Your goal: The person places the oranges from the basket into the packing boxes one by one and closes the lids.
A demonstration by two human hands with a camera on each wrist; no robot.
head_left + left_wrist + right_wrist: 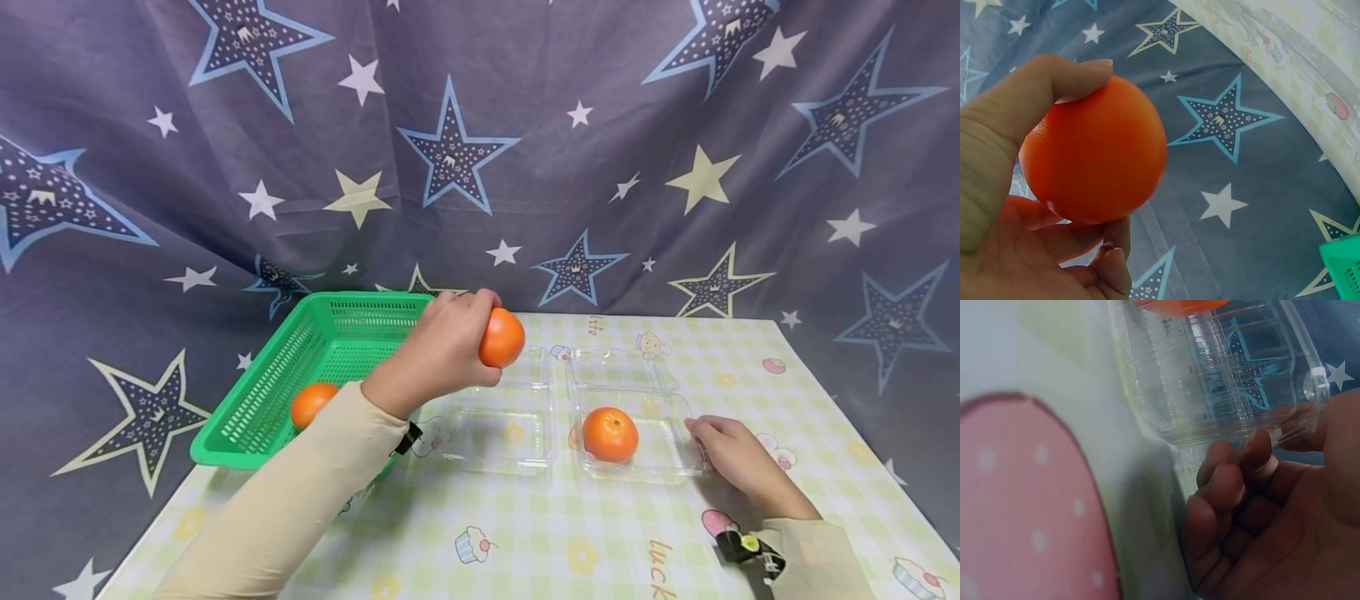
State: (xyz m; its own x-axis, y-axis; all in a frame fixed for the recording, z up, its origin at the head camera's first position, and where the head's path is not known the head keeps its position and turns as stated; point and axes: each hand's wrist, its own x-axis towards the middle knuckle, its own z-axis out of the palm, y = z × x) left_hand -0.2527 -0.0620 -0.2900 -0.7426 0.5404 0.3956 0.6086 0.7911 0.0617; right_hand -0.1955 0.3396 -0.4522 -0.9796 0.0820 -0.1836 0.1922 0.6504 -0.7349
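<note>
My left hand (442, 350) grips an orange (504, 337), raised between the green basket and a clear plastic box (491, 442) with its lid folded back. In the left wrist view the thumb lies over the top of that orange (1097, 156) and the fingers curl beneath it. A second open clear box (663, 450) on the right has another orange (611, 435) in its left part. At its right edge my right hand (738, 462) pinches the rim. The right wrist view shows thumb and fingertips at the corner of the clear wall (1210, 406).
The green basket (240, 400) stands at the table's left side, with an orange (310, 404) partly hidden by the left forearm. A checked cloth (540, 525) covers the table. Behind it hangs a star-patterned curtain (525, 217).
</note>
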